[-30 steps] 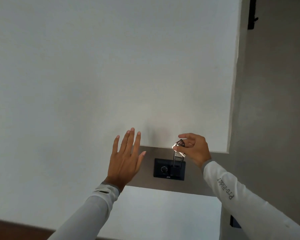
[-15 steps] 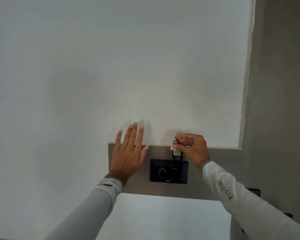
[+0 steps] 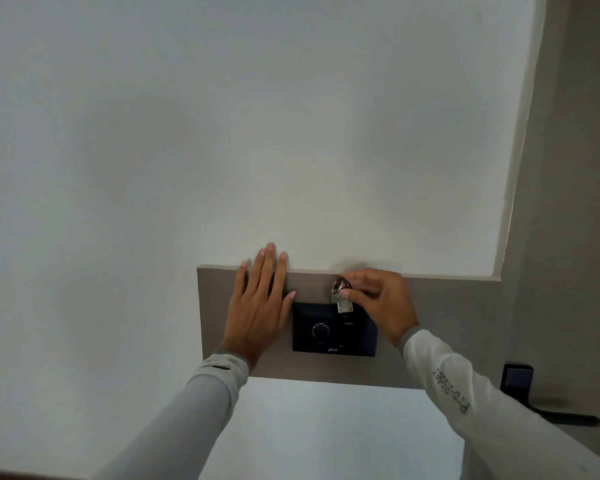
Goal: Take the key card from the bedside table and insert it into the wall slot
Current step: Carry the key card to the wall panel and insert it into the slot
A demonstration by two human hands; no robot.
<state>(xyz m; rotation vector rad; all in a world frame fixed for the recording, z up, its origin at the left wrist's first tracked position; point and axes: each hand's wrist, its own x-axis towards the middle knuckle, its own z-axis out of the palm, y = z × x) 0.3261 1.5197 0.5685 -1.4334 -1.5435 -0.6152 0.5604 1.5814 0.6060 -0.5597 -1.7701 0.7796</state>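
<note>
Key card [image 3: 344, 304]: one, small pale tag on a metal ring [image 3: 338, 283]; lower centre of frame, long axis near vertical, lower end on the top edge of the wall slot panel [image 3: 333, 336].
Right hand [image 3: 381, 303]: fingertips pinched on the key card.
Left hand [image 3: 257, 306]: flat, fingers extended, pressed on the grey band [image 3: 447, 323] left of the panel.
Door handle [image 3: 551, 410]: one, lower right.

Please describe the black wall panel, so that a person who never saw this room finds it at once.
On the white wall there is a grey-brown band. The black wall panel sits on it between the two hands, the only dark rectangle there with a round dial.
</note>
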